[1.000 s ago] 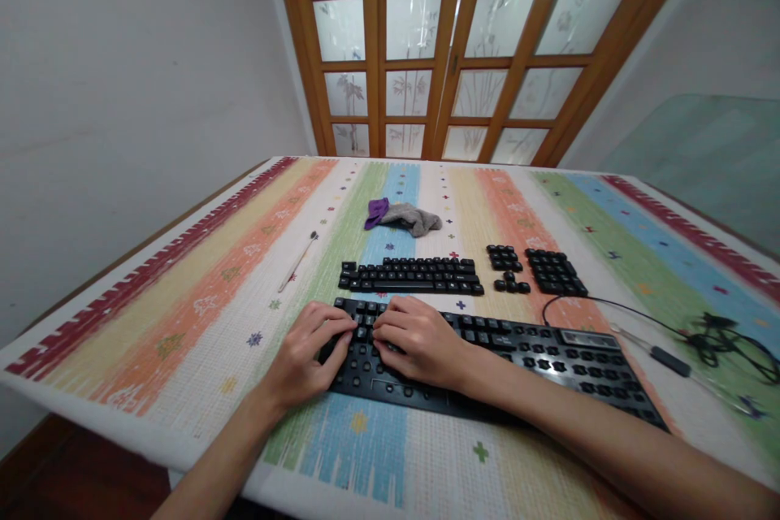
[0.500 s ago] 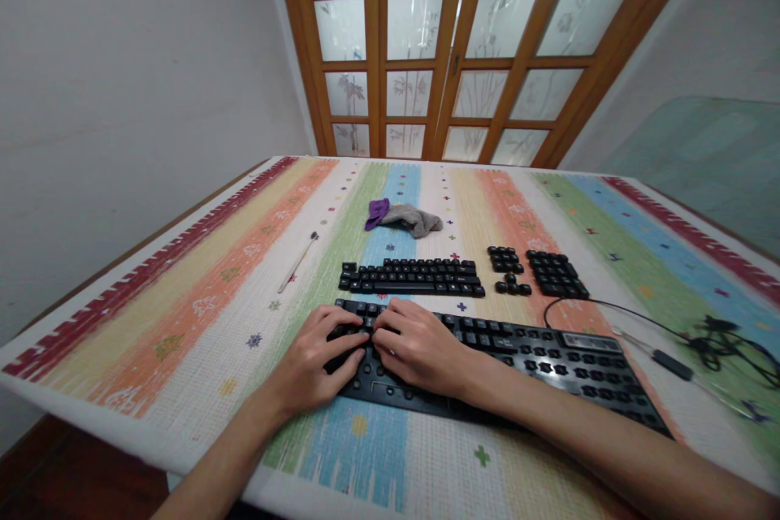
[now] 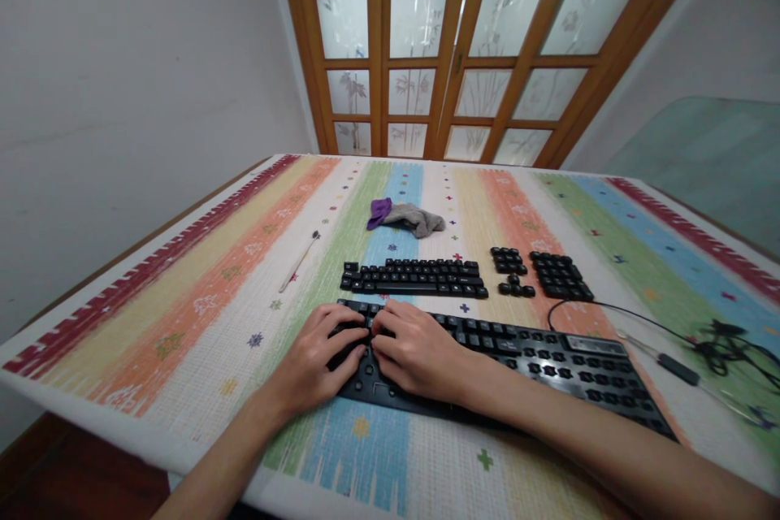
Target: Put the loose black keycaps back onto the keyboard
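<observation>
A black keyboard [image 3: 548, 366] lies at an angle across the table in front of me, partly stripped of its keycaps; a top row of caps and several others are still on it. My left hand [image 3: 320, 357] rests on its left end, fingers apart and bent, index finger and thumb reaching toward the other hand. Beside it, my right hand [image 3: 414, 349] curls over the left key area, fingertips drawn together; anything between them is hidden. Loose keycaps [image 3: 414, 278] stand in neat rows behind the keyboard, with smaller cap groups [image 3: 509, 260] and a number-pad block [image 3: 559, 275] to their right.
A grey and purple cloth [image 3: 411, 218] lies behind the keycaps. To the left is a thin brush [image 3: 298, 262]. At right are a dark-handled tool [image 3: 678, 368] and the coiled black cable [image 3: 725, 349]. A striped cloth [image 3: 225, 276] covers the table.
The right-hand fingers have shifted slightly over the keys, close to the left fingertips. The view has moved a little; the objects on the table lie as before.
</observation>
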Tool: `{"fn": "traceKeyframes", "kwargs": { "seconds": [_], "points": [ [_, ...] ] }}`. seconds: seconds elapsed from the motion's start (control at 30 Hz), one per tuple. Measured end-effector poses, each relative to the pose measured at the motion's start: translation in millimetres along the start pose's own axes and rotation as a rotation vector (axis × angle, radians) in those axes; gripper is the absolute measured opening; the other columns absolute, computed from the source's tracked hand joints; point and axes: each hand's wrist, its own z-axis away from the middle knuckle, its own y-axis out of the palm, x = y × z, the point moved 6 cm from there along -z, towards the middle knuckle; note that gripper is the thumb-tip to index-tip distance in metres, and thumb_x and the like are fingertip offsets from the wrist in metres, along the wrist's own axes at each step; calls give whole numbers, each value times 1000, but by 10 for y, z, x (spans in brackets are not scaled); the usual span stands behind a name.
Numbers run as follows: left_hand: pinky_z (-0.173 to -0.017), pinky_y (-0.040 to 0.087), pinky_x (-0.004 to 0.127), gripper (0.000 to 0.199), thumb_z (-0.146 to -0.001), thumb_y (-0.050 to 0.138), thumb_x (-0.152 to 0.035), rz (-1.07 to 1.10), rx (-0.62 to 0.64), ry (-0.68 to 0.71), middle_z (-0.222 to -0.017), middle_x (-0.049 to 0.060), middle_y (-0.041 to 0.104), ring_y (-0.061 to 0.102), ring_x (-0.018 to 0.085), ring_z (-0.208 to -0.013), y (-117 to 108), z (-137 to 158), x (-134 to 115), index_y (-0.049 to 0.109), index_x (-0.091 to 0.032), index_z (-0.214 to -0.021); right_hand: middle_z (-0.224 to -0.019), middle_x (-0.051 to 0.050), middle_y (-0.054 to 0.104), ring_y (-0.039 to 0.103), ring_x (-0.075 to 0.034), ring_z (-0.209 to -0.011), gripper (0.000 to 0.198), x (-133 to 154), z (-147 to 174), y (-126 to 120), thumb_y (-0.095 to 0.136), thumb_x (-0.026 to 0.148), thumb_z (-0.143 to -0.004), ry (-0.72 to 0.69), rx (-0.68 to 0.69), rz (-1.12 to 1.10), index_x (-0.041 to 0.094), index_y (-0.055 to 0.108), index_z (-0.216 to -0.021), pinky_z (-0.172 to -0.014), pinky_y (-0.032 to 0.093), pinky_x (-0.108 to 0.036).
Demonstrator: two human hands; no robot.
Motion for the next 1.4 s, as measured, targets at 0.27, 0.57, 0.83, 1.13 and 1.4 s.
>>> {"fn": "traceKeyframes", "kwargs": {
  "seconds": [0.27,0.57,0.83,1.13,1.4],
  "points": [
    [-91,53,43,19,-92,58,-13,-13,-3,-1,-107,10,67,59,24,-105,8,15,9,70,-18,-106,-81,-8,65,54,-22,-83,13,-28,-7,13,57,18,-91,-5,56,77,16,66,-82,-76,47,-36],
    [-92,52,43,19,-93,58,-12,-33,0,18,-107,10,67,58,24,-105,-5,9,0,69,-17,-107,-89,-10,64,52,-22,-85,17,-23,12,-15,57,17,-90,-2,50,41,15,67,-78,-74,48,-36],
    [-94,52,44,28,-92,58,-12,-19,10,24,-113,11,65,58,24,-108,28,44,20,66,-18,-118,-100,-13,61,51,-24,-93,16,-7,19,-14,56,20,-91,45,93,-16,13,69,-85,-85,49,-40],
    [-97,52,48,31,-94,55,-11,-34,38,96,-119,11,69,58,27,-121,95,41,7,64,-17,-124,-104,-13,58,48,-24,-97,18,-54,45,-36,56,25,-93,104,113,-56,15,71,-88,-86,46,-40],
    [-95,54,50,28,-94,53,-8,-78,36,169,-122,13,68,57,28,-121,109,73,-11,67,-15,-118,-104,-12,59,49,-23,-97,17,-114,45,-94,60,24,-91,137,120,-103,16,75,-87,-88,45,-39]
  ]
}}
